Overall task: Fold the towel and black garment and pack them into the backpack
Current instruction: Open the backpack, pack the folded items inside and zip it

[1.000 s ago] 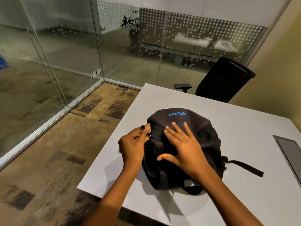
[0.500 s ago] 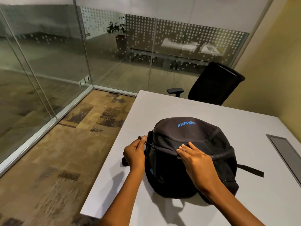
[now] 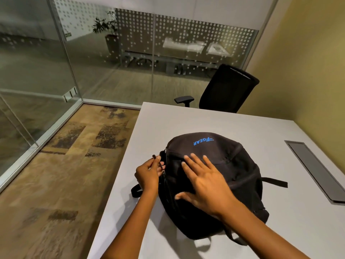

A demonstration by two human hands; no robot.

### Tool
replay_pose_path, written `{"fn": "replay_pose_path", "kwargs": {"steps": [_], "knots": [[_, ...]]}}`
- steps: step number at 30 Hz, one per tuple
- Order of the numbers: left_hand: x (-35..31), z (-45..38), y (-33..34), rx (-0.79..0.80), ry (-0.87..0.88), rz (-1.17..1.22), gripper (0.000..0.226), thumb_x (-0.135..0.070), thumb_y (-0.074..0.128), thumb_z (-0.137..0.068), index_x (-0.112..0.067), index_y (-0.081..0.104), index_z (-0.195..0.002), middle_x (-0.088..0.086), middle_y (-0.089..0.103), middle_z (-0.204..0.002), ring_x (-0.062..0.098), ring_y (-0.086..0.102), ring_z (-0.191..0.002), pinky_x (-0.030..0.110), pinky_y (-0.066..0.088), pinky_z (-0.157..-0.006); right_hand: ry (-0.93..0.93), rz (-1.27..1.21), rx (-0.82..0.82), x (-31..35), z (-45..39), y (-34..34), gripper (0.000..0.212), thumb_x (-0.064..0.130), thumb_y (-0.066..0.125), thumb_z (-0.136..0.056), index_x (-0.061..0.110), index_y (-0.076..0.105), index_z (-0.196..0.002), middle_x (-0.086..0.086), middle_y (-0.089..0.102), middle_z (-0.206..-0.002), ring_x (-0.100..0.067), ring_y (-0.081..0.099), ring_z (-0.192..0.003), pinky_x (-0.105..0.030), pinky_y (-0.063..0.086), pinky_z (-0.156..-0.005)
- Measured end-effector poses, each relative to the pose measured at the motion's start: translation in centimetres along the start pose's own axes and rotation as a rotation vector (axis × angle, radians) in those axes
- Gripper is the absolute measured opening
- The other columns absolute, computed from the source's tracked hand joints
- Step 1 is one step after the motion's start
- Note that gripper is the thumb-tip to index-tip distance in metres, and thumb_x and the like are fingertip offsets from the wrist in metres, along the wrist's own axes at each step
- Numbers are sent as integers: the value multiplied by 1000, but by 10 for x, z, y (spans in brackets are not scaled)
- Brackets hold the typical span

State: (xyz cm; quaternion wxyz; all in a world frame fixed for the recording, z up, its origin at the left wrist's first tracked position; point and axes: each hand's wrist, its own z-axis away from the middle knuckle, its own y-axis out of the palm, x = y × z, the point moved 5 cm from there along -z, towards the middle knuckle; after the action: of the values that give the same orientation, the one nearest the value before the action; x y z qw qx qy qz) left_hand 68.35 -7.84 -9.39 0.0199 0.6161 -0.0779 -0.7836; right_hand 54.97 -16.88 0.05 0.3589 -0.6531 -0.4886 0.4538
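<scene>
The tabletop (image 3: pixel 214 120) carries the black backpack (image 3: pixel 233 165), lying flat near its left edge with its long axis running away from the person. The right hand (image 3: pixel 205 186) rests on it, fingers spread, grip released. The left hand (image 3: pixel 149 171), nearer the bag's left side, pinches the zipper pull (image 3: pixel 156 157) there. No towel or garment shows, so they are probably already inside.

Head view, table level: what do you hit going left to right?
carpet floor → left hand pinching the zipper pull → right hand flat on the backpack → loose strap → grey cable hatch in the table.
</scene>
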Motion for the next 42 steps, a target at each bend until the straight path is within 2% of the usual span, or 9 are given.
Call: {"fn": "replay_pose_path", "kwargs": {"steps": [3, 6, 11, 16, 20, 27, 34, 39, 42], "knots": [[1, 2, -1, 11, 42, -20, 15, -10, 65, -87, 2, 72, -93, 5, 68, -73, -1, 66, -54, 11, 51, -50, -47, 52, 63, 38, -16, 21, 74, 53, 70, -67, 3, 63, -121, -17, 61, -127, -32, 54, -124, -51, 41, -103], [4, -2, -4, 28, 7, 28, 12, -10, 64, -87, -1, 71, -90, 3, 68, -70, 2, 67, -54, 12, 51, -51, -29, 91, 48, 51, -24, 31, 42, 21, 44, -77, 0, 73, -97, -23, 67, -113, -39, 55, -120, -54, 41, -102], [20, -12, 2, -16, -141, 161, 12, -12, 66, -86, -2, 71, -84, 11, 68, -70, 18, 66, -62, 23, 56, -57, -1, 156, 1, 32, -26, 32, 10, 8, 74, -57, 4, 73, -66, -15, 72, -76, -36, 60, -114, -53, 39, -104], [41, -28, 25, -68, -273, 252, 7, -9, 67, -85, -4, 71, -85, 12, 67, -72, 23, 64, -66, 24, 54, -57, 62, 85, -32, 16, -23, 27, 13, 6, 82, -59, 9, 69, -62, -6, 70, -71, -30, 61, -114, -49, 30, -108], [50, -39, 38, -65, -311, 209, 14, -11, 71, -81, -16, 70, -68, 9, 70, -73, 27, 67, -73, 34, 55, -73, 45, 68, -62, 7, -15, 21, 8, 4, 70, -69, 10, 69, -64, -4, 70, -72, -28, 60, -116, -48, 27, -109], [64, -61, 38, -71, -287, -8, 20, -15, 71, -82, -17, 67, -63, 6, 69, -69, 25, 66, -74, 37, 54, -83, 49, 59, -8, 0, -5, 17, 19, 12, 56, -79, 16, 71, -70, 2, 70, -76, -22, 58, -120, -42, 21, -115], [85, -71, 34, -37, -305, -175, 16, -19, 73, -80, -4, 74, -84, 15, 73, -86, 32, 67, -84, 45, 50, -93, 34, 44, 0, -3, 7, 19, 34, 15, 42, -88, 15, 74, -76, 2, 72, -83, -21, 55, -124, -40, 10, -118], [72, -76, 35, 20, -339, -291, 9, -15, 71, -81, -6, 73, -81, 17, 72, -91, 33, 66, -87, 37, 51, -88, -16, 67, -36, -6, 5, 18, 33, 16, 43, -88, 13, 75, -84, 3, 73, -88, -22, 55, -124, -45, 26, -114], [45, -84, 37, 111, -177, -537, 28, -2, 59, -85, -11, 66, -110, 16, 65, -117, 36, 60, -106, 43, 47, -96, -27, 59, -39, -10, 7, 18, 31, 16, 44, -89, 12, 75, -91, 2, 73, -98, -23, 54, -125, -49, 34, -109]]}}
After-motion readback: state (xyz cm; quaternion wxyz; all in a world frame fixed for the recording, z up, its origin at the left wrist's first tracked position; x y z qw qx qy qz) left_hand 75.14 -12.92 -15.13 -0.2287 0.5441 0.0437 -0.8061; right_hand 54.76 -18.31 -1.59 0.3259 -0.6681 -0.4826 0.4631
